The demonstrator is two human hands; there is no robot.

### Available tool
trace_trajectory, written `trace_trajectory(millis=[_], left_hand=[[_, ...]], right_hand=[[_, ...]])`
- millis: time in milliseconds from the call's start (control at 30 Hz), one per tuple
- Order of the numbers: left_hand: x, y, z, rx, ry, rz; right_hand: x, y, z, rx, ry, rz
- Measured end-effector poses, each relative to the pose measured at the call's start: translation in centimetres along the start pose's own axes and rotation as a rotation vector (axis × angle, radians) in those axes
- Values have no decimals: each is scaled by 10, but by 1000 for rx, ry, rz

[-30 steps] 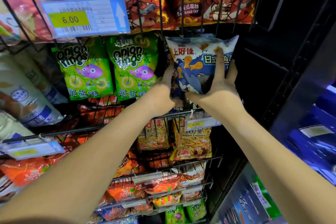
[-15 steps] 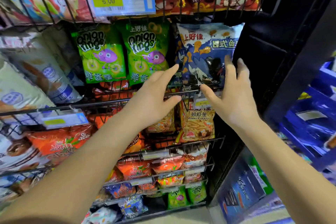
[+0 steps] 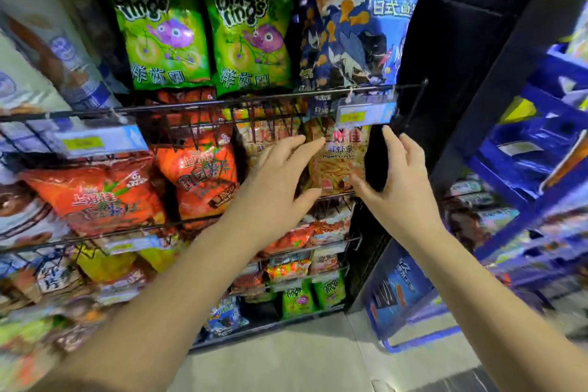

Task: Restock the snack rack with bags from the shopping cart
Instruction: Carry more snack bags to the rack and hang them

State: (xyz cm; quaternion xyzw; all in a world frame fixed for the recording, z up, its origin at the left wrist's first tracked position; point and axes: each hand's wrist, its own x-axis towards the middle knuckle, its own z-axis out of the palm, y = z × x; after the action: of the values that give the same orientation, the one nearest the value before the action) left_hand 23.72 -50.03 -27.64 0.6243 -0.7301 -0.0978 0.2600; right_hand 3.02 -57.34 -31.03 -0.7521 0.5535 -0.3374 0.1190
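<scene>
Bag (image 3: 362, 29) on rack (image 3: 222, 104), above spread fingers (image 3: 392, 146)

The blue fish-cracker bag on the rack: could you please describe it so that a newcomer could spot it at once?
On the black wire snack rack, look at the uppermost visible shelf. Two green onion rings bags stand side by side, and the blue fish-cracker bag stands right of them at the shelf's end. Unlike them, it is blue and white with orange fish shapes.
</scene>
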Motion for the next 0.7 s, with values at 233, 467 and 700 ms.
trace_trajectory(millis=[233, 467, 700], left_hand=[[39, -19, 67, 30, -67, -131], [83, -41, 123, 78, -63, -353], [125, -63, 152, -60, -84, -583]], right_hand=[[20, 46, 38, 46, -67, 10], [52, 87, 72, 105, -129, 8], [81, 105, 97, 69, -240, 133]])
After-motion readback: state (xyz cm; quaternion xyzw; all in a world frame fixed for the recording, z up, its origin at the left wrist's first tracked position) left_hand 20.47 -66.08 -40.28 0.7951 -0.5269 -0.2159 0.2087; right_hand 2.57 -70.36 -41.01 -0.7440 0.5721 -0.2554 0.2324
